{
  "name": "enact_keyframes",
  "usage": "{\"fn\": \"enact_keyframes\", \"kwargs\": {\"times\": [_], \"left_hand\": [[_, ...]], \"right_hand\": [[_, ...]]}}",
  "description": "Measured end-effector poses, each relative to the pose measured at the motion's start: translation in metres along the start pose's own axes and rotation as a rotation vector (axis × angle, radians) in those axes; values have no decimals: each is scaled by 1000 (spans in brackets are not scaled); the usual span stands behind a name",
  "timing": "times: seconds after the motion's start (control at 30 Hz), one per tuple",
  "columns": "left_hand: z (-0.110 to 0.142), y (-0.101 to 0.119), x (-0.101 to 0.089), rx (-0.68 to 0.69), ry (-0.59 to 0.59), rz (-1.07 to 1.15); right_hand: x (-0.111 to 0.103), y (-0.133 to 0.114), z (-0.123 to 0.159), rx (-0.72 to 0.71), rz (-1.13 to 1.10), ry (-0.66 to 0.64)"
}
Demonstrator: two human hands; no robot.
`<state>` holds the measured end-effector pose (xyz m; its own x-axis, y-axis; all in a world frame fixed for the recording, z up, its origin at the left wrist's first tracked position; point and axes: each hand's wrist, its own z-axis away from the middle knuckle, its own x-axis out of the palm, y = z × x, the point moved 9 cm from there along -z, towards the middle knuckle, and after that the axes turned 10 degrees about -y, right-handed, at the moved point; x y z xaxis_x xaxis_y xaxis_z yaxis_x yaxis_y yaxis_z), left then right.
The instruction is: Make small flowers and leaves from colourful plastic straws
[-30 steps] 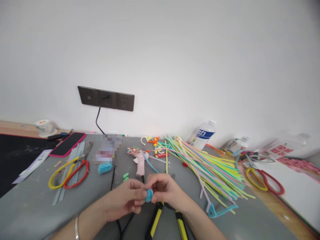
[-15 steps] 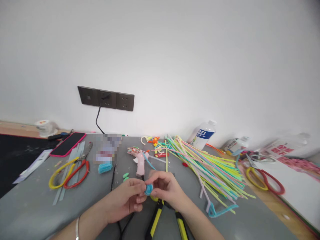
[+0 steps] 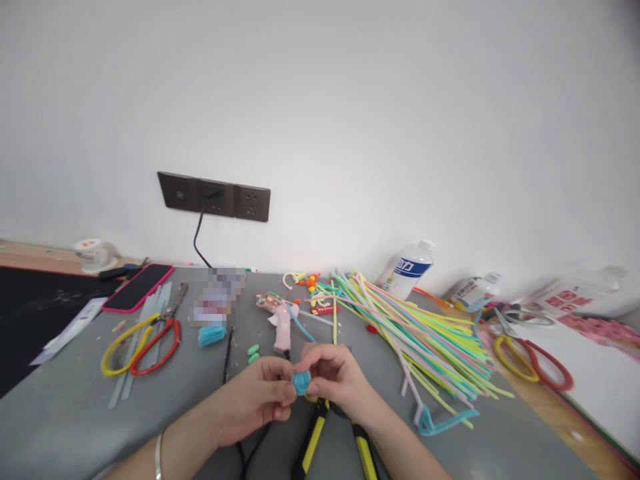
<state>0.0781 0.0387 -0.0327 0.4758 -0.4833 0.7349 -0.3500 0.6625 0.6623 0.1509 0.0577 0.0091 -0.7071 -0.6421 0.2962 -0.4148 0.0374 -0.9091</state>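
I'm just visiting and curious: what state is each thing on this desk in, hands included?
Left hand: pinching the blue coil
Right hand: pinching the blue coil
Blue coil: rolled up
Phone: screen dark
Wall cord: plugged in
Black-and-yellow tool: handles spread
White bottle: standing, capped
Fuzzy stems: loosely piled
Pink gun-shaped tool: lying down
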Motion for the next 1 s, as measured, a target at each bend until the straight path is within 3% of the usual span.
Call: {"fn": "enact_keyframes", "kwargs": {"times": [0.4,1.0], "left_hand": [[-1,3,3,8,-20,-32],[-2,6,-1,26,12,-63]], "right_hand": [[0,3,1,10,2,-3],[-4,14,3,147,-20,34]]}}
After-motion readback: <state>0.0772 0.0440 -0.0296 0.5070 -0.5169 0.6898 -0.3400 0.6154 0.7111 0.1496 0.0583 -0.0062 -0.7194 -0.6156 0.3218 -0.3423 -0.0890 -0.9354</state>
